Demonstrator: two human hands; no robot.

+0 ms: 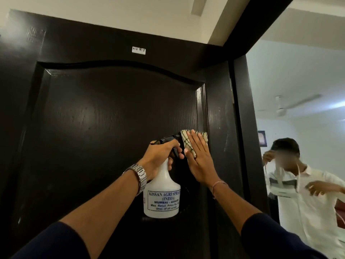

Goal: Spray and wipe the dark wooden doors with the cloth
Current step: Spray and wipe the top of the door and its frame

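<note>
Here, by label:
Door [104,113]: dark wood, raised arched panel, fills left and centre of view, close up.
Left hand [160,156]: curled round neck of spray bottle [161,193], fingers wrapped over the black trigger head, nozzle aimed right toward the cloth; metal watch [139,175] on wrist.
Spray bottle: white, upright, printed label facing the camera, held just in front of the door panel, lower centre.
Right hand [197,159]: flat, fingers straight, pressing cloth [188,142] against the door at the panel's right edge; thin bracelet [219,184] on wrist.
Cloth: pale with dark wavy stripes, folded, pinned between palm and door, top part showing above the fingertips, touching nozzle area.
Sticker [138,50]: small white tag, top of door, above the panel.
Frame [242,128]: dark, right of door.
Right side: open doorway, person in white shirt [302,193] standing beyond, arms raised.
Far right: ceiling fan [283,107], white, inside that room.
</note>
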